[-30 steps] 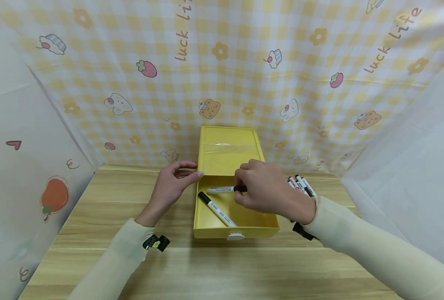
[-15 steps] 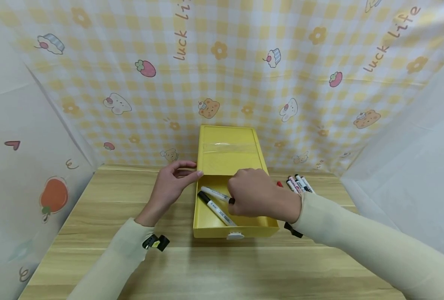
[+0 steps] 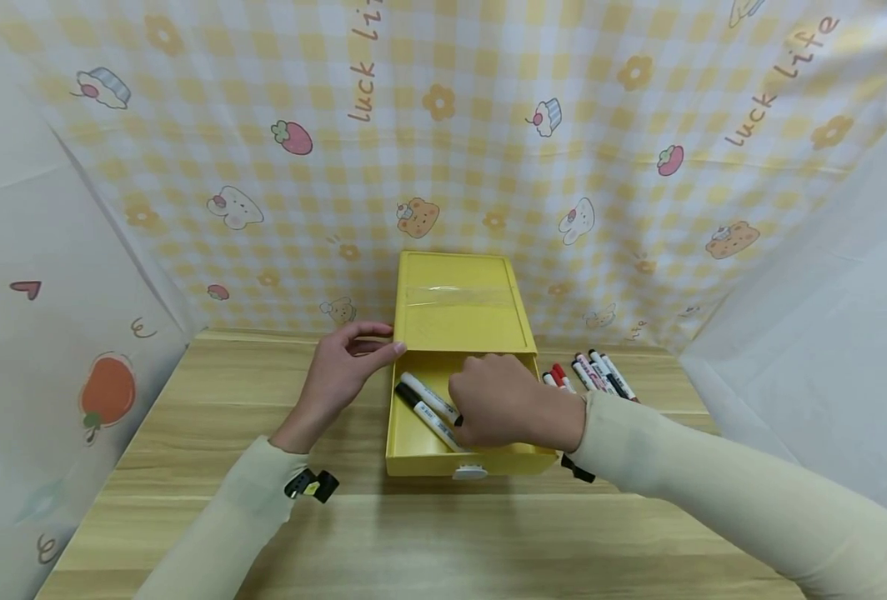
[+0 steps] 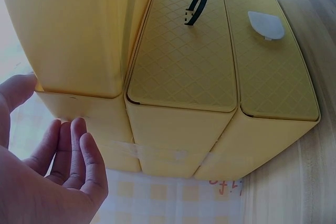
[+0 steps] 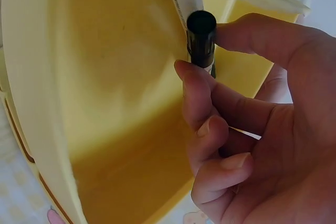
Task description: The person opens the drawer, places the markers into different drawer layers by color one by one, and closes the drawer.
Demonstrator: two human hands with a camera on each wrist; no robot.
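My right hand [image 3: 499, 402] pinches a black-capped marker [image 3: 428, 397] by its cap, over the pulled-out top drawer [image 3: 413, 465] of a yellow drawer cabinet [image 3: 462, 304]. Thumb and forefinger close on the black cap [image 5: 201, 35] in the right wrist view, the other fingers curled. The held marker's white barrel lies close alongside a second marker [image 3: 428, 421] inside the drawer, which also has a black cap. At the cabinet's left front corner, my left hand [image 3: 342, 367] touches the edge with its thumb [image 4: 18, 90]; its other fingers lie along the side, slightly bent.
Several markers [image 3: 601, 373] with black and red caps lie on the wooden table [image 3: 278, 533], right of the cabinet. Below the pulled-out drawer are two shut drawers, one with a black handle [image 4: 197, 8], one with a white handle [image 4: 266, 25]. A checked cloth [image 3: 473, 150] hangs behind.
My right hand has moved left and slightly down within the drawer, turning the held marker from nearly level to slanted, alongside the other marker. My left hand has stayed at the cabinet corner.
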